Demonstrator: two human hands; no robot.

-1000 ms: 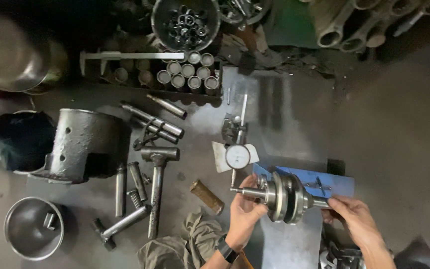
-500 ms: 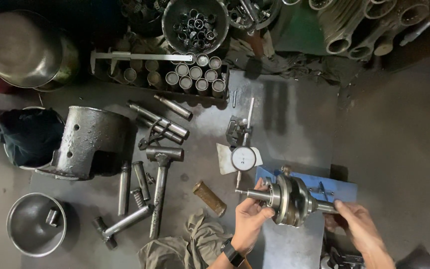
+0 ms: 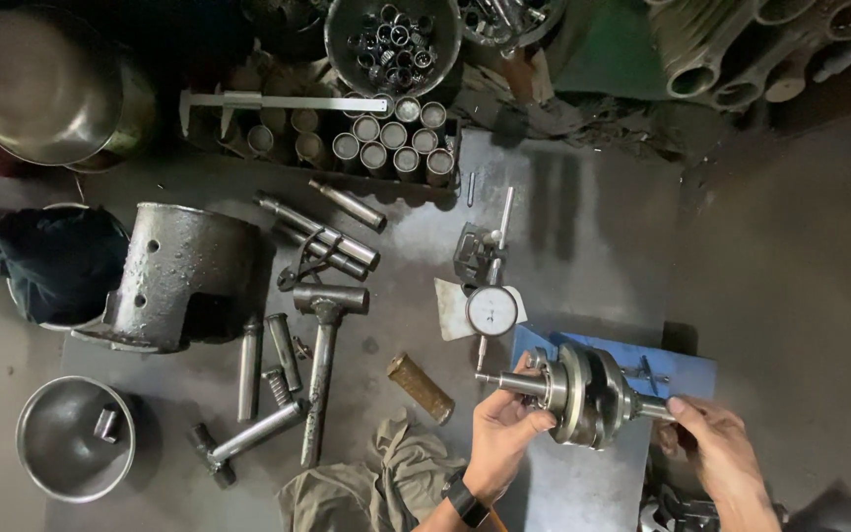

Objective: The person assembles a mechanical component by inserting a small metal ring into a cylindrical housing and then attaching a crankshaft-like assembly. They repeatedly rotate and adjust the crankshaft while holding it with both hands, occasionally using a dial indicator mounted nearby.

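Your two hands carry a crankshaft assembly [image 3: 588, 392] just above a blue fixture [image 3: 687, 372] at the lower right of the table [image 3: 583, 227]. Its long axis runs nearly level from left to right across your view, with the two round webs standing on edge in the middle and a shaft stub projecting to either side.

Your left hand [image 3: 502, 433] is closed round the left stub, fingers wrapped from below and thumb on top, close against the left web. Your right hand [image 3: 716, 448] pinches the tip of the right stub with its fingertips; the palm stands clear of the webs. Both hands are thus clamped on the one part, set apart by the width of the webs. The left hand has the fuller grip and sits nearer the heavy middle.

Whether the stubs rest on the fixture's supports cannot be told; the webs hide that contact.

A dial gauge [image 3: 492, 311] on its stand lies just beyond the left stub, face up, its stem pointing toward the shaft but not touching it.

Further left on the table lie a hammer [image 3: 322, 360], a rusty cylinder [image 3: 421, 387] and a steel sleeve [image 3: 179, 276], all well apart from the hands. A rag [image 3: 366, 483] lies beside your left wrist.
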